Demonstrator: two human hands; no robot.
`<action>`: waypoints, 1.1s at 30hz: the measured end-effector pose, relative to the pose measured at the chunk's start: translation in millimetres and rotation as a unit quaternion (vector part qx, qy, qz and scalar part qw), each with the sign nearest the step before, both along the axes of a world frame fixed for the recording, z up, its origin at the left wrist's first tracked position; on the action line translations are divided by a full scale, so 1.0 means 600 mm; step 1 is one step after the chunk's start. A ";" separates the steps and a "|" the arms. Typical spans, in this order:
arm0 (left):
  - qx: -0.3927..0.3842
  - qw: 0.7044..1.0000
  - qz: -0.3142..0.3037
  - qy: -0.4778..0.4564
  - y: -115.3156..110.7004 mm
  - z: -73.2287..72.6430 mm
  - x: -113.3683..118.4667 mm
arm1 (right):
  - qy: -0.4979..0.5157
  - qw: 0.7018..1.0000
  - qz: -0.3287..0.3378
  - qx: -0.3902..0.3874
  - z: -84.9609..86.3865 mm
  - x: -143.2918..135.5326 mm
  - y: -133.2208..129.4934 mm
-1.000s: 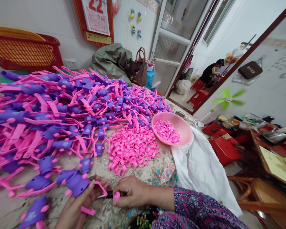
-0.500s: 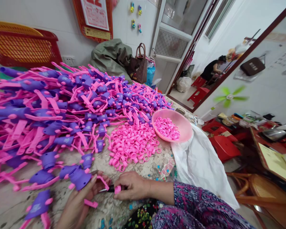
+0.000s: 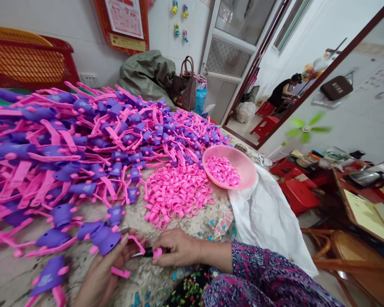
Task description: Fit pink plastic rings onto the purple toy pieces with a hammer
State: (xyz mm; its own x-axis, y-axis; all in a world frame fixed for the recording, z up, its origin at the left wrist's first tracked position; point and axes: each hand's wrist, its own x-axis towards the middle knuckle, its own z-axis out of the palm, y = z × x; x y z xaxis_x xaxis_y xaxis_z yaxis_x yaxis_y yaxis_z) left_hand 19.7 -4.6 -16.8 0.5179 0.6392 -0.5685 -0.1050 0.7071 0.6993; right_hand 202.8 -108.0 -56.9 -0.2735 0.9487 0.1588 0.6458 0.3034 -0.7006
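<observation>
My left hand [image 3: 110, 266] is closed around a purple plastic part [image 3: 106, 239] with pink arms, held just above the table. One pink arm bends out toward my right hand [image 3: 179, 247]. In my right hand's closed fingers is a black-handled tool [image 3: 147, 252] with a thin metal blade, probably a small knife. A pink ring [image 3: 157, 253] sits at those same fingertips. Just beyond my hands lies a heap of loose pink rings [image 3: 179, 192]. A large pile of purple parts with pink arms [image 3: 92, 140] spreads over the left and back of the table.
Behind the ring heap stands a pink bowl [image 3: 249, 168] with more rings. White cloth [image 3: 269, 217] drapes over the table's right edge. A brown handbag [image 3: 184, 91] and green fabric [image 3: 147, 74] lie at the back. A wooden chair [image 3: 355, 264] stands right; another person [image 3: 283, 91] sits beyond the doorway.
The whole view has shifted slightly, so things appear a little farther left. Both hands keep nearly the same pose and hold the same things.
</observation>
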 end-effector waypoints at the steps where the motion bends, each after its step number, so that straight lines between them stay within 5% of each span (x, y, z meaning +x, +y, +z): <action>1: -0.001 1.000 0.000 -0.001 0.001 -0.001 0.000 | 0.002 1.000 0.000 0.000 -0.002 0.000 0.000; 14: 0.018 1.000 0.018 0.019 -0.006 0.015 0.004 | 0.021 0.999 -0.014 -0.022 -0.005 0.000 -0.002; 33: 0.050 0.998 0.012 -0.037 -0.004 0.005 0.004 | 0.213 0.966 -0.109 -0.102 0.031 -0.011 -0.012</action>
